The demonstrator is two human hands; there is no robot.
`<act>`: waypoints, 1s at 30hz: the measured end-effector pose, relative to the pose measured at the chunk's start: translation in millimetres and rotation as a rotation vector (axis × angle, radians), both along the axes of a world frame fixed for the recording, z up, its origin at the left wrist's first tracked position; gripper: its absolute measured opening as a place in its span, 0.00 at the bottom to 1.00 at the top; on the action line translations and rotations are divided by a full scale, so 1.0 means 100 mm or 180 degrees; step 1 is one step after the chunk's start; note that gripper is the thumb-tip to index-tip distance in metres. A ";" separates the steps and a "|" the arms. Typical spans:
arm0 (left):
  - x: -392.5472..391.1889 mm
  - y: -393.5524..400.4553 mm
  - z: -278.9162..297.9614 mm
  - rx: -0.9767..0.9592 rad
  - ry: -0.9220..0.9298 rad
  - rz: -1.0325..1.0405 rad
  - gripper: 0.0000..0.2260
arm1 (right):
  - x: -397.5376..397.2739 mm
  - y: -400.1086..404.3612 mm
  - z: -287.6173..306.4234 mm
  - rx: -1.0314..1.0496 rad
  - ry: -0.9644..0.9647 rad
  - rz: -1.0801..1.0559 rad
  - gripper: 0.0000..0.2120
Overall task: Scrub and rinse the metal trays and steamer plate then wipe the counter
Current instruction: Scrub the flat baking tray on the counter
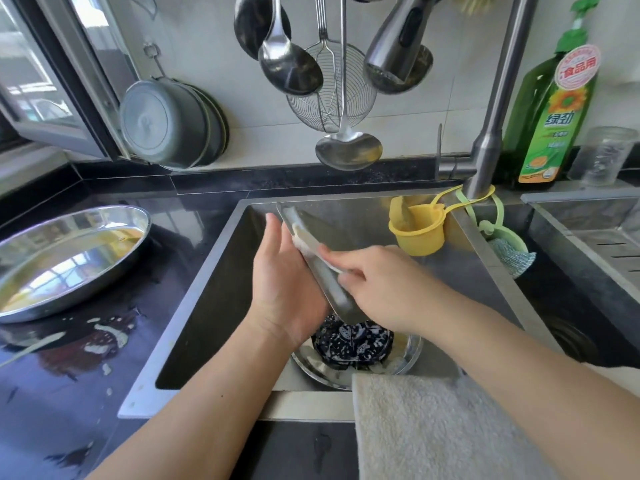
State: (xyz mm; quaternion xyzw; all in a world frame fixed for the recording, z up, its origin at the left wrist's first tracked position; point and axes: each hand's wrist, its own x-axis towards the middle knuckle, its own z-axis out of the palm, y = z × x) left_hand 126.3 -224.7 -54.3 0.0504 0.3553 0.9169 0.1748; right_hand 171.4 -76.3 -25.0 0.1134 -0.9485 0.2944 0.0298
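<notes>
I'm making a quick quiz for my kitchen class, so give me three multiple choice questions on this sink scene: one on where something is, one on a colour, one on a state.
1. Where does the oval metal tray lie?
A. on the counter left of the sink
B. inside the sink
C. hanging on the wall

2. What colour is the small cup hung at the faucet's base?
A. red
B. yellow
C. black

3. What is the right hand doing?
A. resting open on the towel
B. pressing a pale cloth against the tray held by the left hand
C. turning the faucet

Answers: 1 A, it rests on the dark wet counter. 2 B, plainly yellow. 3 B, its fingers curl on the cloth against the tilted tray.
</notes>
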 end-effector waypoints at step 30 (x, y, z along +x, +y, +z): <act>-0.16 -0.14 0.01 -0.0100 -0.0004 0.0713 0.17 | 0.08 0.07 -0.04 -0.0075 -0.0197 0.0386 0.24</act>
